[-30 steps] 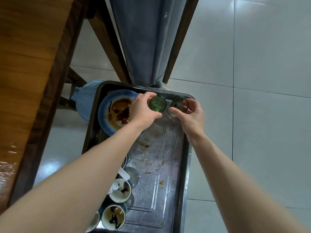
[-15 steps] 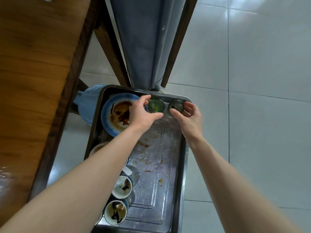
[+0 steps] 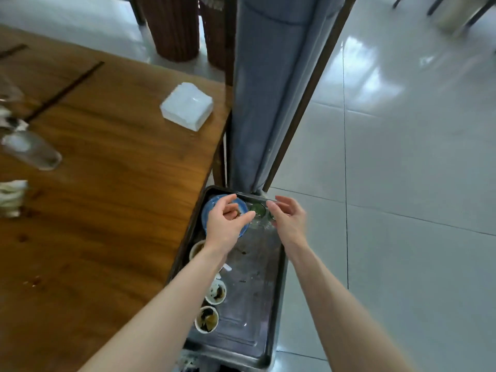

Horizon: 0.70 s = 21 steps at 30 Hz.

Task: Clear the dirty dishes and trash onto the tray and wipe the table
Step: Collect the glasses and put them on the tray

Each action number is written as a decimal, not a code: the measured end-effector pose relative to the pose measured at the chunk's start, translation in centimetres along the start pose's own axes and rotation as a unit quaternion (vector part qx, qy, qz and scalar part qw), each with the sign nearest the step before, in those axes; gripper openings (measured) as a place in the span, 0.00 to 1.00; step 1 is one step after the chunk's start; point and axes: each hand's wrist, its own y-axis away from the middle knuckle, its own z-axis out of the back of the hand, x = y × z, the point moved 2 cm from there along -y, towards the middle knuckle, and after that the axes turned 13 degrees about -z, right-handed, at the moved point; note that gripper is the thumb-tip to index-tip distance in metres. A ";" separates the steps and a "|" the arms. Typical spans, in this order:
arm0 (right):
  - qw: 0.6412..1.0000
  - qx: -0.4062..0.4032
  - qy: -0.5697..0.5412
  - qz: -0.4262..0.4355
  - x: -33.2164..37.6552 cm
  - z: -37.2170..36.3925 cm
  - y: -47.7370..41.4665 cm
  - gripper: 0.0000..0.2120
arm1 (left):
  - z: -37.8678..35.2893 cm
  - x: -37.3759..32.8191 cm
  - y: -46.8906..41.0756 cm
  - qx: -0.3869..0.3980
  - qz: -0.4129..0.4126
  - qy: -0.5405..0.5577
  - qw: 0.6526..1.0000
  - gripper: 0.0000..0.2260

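Observation:
A steel tray (image 3: 279,288) sits low beside the wooden table (image 3: 107,200). At its far end stand a dirty blue plate (image 3: 210,206), a green-tinted glass (image 3: 258,209) and a second glass (image 3: 271,217) half hidden by my right hand. My left hand (image 3: 228,224) hovers over the plate, fingers apart and holding nothing. With its fingers spread and nothing visibly gripped, my right hand (image 3: 290,218) hangs just right of the glasses. Small stained bowls (image 3: 216,291) (image 3: 206,319) line the tray's left side.
On the table lie a white napkin stack (image 3: 187,106), a clear glass on its side (image 3: 32,150) and crumpled tissue (image 3: 10,197) at the left edge. A grey-blue fabric chair back (image 3: 263,89) rises behind the tray. White floor tiles (image 3: 402,183) spread to the right.
Both hands have let go of the two glasses and drawn back a little. The view has swung up and left, bringing the tabletop into sight.

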 end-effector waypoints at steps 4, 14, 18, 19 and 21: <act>0.999 0.003 0.023 0.032 3.9 -2.3 5.5 0.15 | 5.2 -4.1 1.9 -0.036 -0.021 0.023 0.999 0.24; 0.994 0.049 0.015 0.101 7.7 -12.2 17.0 0.14 | 19.9 -9.1 6.2 -0.077 -0.070 0.009 0.994 0.21; 0.992 0.048 0.001 0.120 7.2 -19.0 22.4 0.14 | 28.6 -9.3 8.1 -0.067 -0.095 -0.023 0.993 0.23; 0.991 0.051 0.002 0.123 7.1 -21.0 23.7 0.14 | 30.9 -9.3 8.4 -0.065 -0.095 -0.023 0.993 0.23; 0.991 0.049 -0.003 0.125 7.0 -24.1 25.4 0.15 | 34.6 -9.7 8.5 -0.060 -0.101 -0.028 0.993 0.25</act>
